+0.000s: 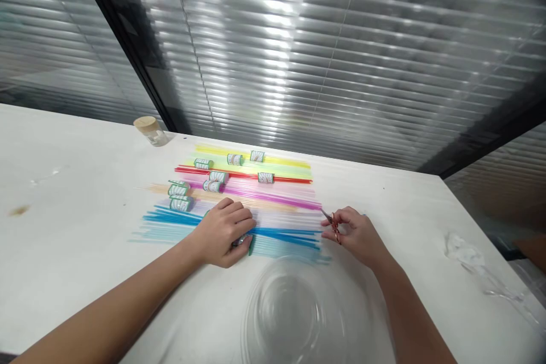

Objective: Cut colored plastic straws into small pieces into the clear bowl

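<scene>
My left hand [226, 232] lies closed over a bundle of thin blue sticks [281, 232]. A wrapper with a green edge shows partly under its fingers. My right hand [358, 236] grips a pair of small scissors [334, 224] with reddish handles, just off the right ends of the bundles. The scissor tips point up and left, close to the end of the purple sticks [294, 202]; I cannot tell whether they touch. Pale blue sticks [277, 247] lie nearest to me. Farther back are red sticks [292, 180] and yellow sticks [290, 162]. Printed paper wrappers [265, 178] sit around or on several bundles.
A clear plastic bowl [290, 318] stands at the table's front edge. A glass jar with a wooden lid [151, 131] is at the back left. Crumpled clear plastic [464, 250] lies on the right of the white table [77, 193]. Window blinds [273, 57] rise behind it.
</scene>
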A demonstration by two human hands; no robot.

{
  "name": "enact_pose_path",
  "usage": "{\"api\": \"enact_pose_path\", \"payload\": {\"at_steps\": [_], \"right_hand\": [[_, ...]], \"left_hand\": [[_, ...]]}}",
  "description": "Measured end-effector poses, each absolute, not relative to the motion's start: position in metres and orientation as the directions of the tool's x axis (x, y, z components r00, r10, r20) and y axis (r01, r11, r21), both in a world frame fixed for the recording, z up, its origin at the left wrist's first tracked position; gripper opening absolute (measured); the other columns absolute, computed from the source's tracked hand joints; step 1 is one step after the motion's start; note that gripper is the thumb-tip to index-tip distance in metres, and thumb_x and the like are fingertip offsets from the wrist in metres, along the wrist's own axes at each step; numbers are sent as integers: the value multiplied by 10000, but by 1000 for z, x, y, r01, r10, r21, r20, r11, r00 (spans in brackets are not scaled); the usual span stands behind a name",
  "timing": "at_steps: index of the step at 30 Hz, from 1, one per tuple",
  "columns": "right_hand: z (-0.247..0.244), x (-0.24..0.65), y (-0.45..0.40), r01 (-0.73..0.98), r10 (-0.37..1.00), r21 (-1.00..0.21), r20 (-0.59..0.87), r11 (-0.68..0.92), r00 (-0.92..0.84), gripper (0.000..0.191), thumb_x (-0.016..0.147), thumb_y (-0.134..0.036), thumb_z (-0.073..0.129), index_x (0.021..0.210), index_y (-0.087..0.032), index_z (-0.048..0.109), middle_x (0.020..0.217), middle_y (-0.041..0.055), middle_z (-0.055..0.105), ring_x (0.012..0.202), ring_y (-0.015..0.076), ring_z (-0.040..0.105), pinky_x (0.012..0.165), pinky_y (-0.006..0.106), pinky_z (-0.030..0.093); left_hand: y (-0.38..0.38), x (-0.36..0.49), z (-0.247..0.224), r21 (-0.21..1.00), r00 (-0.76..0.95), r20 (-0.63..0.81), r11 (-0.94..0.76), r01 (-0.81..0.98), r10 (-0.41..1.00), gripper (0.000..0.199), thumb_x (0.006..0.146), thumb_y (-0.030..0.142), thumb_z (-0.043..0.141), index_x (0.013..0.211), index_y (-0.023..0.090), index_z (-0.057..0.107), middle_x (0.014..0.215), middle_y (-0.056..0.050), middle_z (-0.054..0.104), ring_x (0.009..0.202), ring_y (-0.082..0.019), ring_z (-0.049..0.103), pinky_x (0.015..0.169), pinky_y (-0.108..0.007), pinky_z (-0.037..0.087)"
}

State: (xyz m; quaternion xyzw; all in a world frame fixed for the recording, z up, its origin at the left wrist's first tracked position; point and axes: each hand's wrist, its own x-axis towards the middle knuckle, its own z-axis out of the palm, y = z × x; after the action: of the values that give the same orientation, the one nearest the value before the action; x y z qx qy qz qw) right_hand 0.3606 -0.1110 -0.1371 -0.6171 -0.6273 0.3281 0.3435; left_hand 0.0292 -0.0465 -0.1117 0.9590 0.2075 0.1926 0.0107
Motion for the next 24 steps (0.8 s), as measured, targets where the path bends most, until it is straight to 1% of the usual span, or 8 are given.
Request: {"api": "enact_pose_path", "payload": {"at_steps": [3,6,9,11,13,16,19,24], "right_hand": [[-139,359,-111,545,1000,-838,18,27,-23,255,724,-386,784,694,-244,574,846,53,641,833,289,690,763,425,565],[-138,358,-110,516,1000,-856,21,17,3,276,750,-411,760,699,-243,548,845,54,662,846,282,699,762,405,566],[-136,358,-109,592,996,-805,81,37,48,237,794,-394,701,684,-243,556,818,54,666,811,268,685,750,403,557],[-135,357,-109,649,992,-759,113,53,51,202,779,-350,700,661,-246,573,790,48,653,782,260,659,754,409,548],[-135,356,-109,667,992,-743,116,58,43,177,760,-322,709,654,-248,589,785,47,644,774,258,642,751,405,544],[-136,355,-108,692,993,-719,118,66,28,148,778,-330,691,684,-249,611,803,54,640,770,256,639,709,384,545],[-140,355,-108,703,993,-708,113,72,13,166,808,-338,654,685,-243,597,793,55,629,724,243,632,652,360,536],[-142,356,-106,704,996,-707,90,69,-7,195,845,-336,602,685,-240,545,723,32,611,627,211,588,586,324,491]], "left_hand": [[-46,30,-113,78,839,345,-904,421,421,229,891,230,431,883,178,654,790,-59,631,724,-191,547,698,-350,378],[-46,31,-116,82,836,330,-896,437,438,237,922,211,425,954,181,658,823,-60,640,749,-185,564,711,-334,397],[-47,32,-118,104,856,307,-909,405,416,249,913,183,422,1021,183,646,883,-67,649,781,-186,578,727,-327,421],[-47,32,-119,114,869,294,-918,381,397,259,896,165,425,1042,181,639,919,-75,651,800,-192,585,745,-333,435],[-47,32,-119,120,876,291,-923,365,384,268,885,154,428,1053,176,636,946,-82,650,817,-198,590,758,-343,442],[-47,32,-119,128,880,294,-928,350,372,260,904,170,426,1055,174,638,972,-90,651,854,-205,598,778,-352,446],[-47,33,-119,132,877,308,-929,345,369,240,932,213,439,1063,181,637,981,-88,652,893,-207,602,805,-352,446],[-47,33,-122,85,840,381,-919,384,386,210,941,239,460,1032,183,642,990,-81,655,909,-209,603,818,-359,435]]}}
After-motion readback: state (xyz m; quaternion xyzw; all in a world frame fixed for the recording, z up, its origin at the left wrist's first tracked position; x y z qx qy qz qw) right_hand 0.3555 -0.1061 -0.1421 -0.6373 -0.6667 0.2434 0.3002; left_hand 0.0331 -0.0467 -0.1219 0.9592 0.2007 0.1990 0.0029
